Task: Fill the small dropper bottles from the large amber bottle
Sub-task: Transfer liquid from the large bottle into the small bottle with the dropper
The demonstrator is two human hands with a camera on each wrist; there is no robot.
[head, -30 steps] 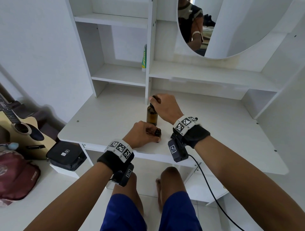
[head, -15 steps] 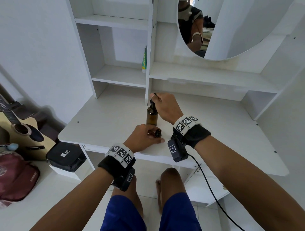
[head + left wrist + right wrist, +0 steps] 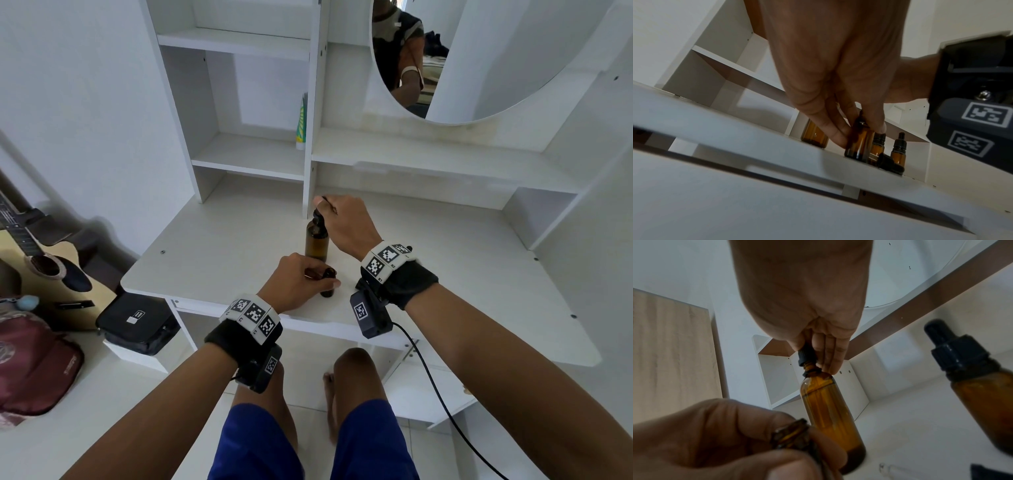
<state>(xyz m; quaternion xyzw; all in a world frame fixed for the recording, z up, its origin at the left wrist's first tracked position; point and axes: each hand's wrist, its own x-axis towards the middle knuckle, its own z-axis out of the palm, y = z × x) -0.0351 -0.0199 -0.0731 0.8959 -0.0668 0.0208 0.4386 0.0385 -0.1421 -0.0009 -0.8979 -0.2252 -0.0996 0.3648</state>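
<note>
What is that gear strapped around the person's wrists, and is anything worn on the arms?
Both arms are bare, without sleeves. Each wrist carries a black fabric wrap topped by a band of white blocks printed with black square codes. Under each wrist hangs a dark boxy camera unit bearing its own white code marker. A thin black cable trails from the right one.

Glossy amber glass large bottle [image 3: 826, 410], matt black cap [image 3: 806, 355] (plastic, seemingly), smooth white laminate desk [image 3: 445, 260]
</note>
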